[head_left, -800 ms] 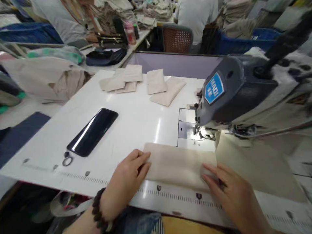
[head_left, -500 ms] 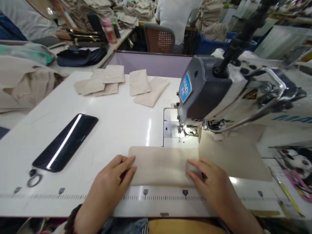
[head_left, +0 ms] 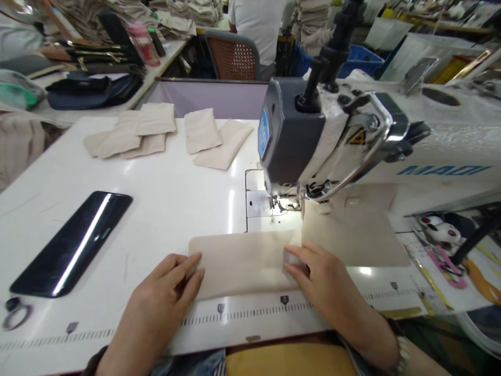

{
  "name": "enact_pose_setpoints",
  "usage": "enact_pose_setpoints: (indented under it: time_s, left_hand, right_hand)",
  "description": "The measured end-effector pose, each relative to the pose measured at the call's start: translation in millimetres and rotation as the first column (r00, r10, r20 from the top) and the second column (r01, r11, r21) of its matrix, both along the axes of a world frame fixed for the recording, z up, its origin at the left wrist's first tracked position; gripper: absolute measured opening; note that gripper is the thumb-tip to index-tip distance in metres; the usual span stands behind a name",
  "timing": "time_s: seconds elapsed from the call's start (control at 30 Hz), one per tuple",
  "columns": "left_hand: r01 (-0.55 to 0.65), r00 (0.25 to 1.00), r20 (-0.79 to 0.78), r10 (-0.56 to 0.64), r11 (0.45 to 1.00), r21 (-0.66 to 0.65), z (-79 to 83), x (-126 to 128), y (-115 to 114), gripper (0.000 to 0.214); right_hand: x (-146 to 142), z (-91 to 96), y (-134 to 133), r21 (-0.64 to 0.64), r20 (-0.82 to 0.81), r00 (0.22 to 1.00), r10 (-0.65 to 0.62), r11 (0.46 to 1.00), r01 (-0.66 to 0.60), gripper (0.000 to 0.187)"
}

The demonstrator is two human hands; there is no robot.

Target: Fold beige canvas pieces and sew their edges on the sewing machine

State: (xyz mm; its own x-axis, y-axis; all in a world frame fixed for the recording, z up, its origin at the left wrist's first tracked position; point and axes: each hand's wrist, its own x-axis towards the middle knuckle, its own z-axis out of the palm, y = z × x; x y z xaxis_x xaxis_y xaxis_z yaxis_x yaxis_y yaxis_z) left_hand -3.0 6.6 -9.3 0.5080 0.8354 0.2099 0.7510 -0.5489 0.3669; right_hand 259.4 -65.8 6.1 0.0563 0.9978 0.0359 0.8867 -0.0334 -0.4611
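Observation:
A folded strip of beige cloth [head_left: 242, 263] lies on the white sewing table [head_left: 164, 219], just in front of the presser foot [head_left: 282, 204]. My left hand [head_left: 160, 297] holds its left end, fingertips along the edge. My right hand [head_left: 321, 277] holds the right end, with the fingers curled over the fold. A flat beige cloth panel [head_left: 348, 230] runs from that end to the right, under the arm of the grey MAQI sewing machine [head_left: 293, 136]. The cloth does not visibly reach the needle.
A black smartphone [head_left: 70, 243] lies at the table's left, with a small ring [head_left: 15, 316] near the front edge. Sewn beige pouches [head_left: 136, 130] lie at the back. A ruler scale [head_left: 250, 313] runs along the front edge. A co-worker [head_left: 258, 26] sits beyond, among stacked cloth.
The view has swung to the right and levelled, so the table and machine sit further left in the frame. Both hands stay on the beige strip.

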Motion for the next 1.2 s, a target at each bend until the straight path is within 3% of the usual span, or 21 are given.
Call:
enact_pose_setpoints:
  time_s: [0.13,0.2,0.3,0.37,0.4,0.47,0.57,0.7,0.87,1.03,1.1,1.2]
  left_hand:
    - [0.012,0.998,-0.067,-0.008,0.998,0.068,-0.4,0,2,0.03]
    - [0.138,0.986,-0.11,-0.124,0.982,0.129,1.5,3,6,0.03]
    - [0.408,0.904,-0.18,-0.387,0.908,0.097,8.6,12,10,0.039]
    - [0.463,0.872,-0.208,-0.443,0.884,0.062,15.2,24,11,0.042]
    - [0.444,0.879,-0.225,-0.421,0.894,0.057,18.2,31,10,0.04]
    - [0.363,0.899,-0.281,-0.337,0.93,0.048,21.3,45,6,0.034]
    - [0.262,0.91,-0.348,-0.226,0.963,0.058,15.4,61,-3,0.049]
    - [0.196,0.94,-0.302,-0.157,0.975,0.106,-2.3,65,-10,0.062]
    - [0.193,0.939,-0.311,-0.149,0.974,0.116,-12.5,39,-1,0.07]
    - [-0.012,0.937,-0.332,0.106,0.962,0.272,-2.5,9,-7,0.063]
    - [0.062,0.954,-0.299,0.02,0.963,0.261,6.4,16,-19,0.044]
    - [0.272,0.931,-0.277,-0.24,0.959,0.083,18.0,40,-27,0.033]
  right_hand:
    - [1,2.7,-2,0.003,0.189,0.982,-0.026,1.0,0.026,0.019]
    - [1,3.3,-2,0.072,0.269,0.963,-0.002,0.997,-0.018,0.018]
    - [0,3.2,5,0.201,0.353,0.915,0.197,0.939,-0.279,0.022]
    - [-2,3.0,11,0.202,0.35,0.851,0.391,0.856,-0.476,0.029]
    - [-4,2.8,14,0.179,0.328,0.824,0.462,0.826,-0.534,0.03]
    - [-7,1.5,19,0.121,0.272,0.812,0.516,0.819,-0.561,0.026]
    - [-12,-5.5,22,0.073,0.248,0.831,0.498,0.846,-0.529,0.029]
    - [-14,-20.7,18,0.13,0.269,0.852,0.449,0.86,-0.494,0.044]
    - [-12,-26.2,15,0.124,0.246,0.867,0.433,0.874,-0.471,0.042]
    - [-14,-25.1,16,0.135,0.251,0.865,0.435,0.869,-0.476,0.044]
    - [-15,-22.2,15,0.151,0.267,0.863,0.429,0.866,-0.477,0.043]
    - [-15,-12.1,14,0.151,0.297,0.862,0.411,0.871,-0.467,0.035]
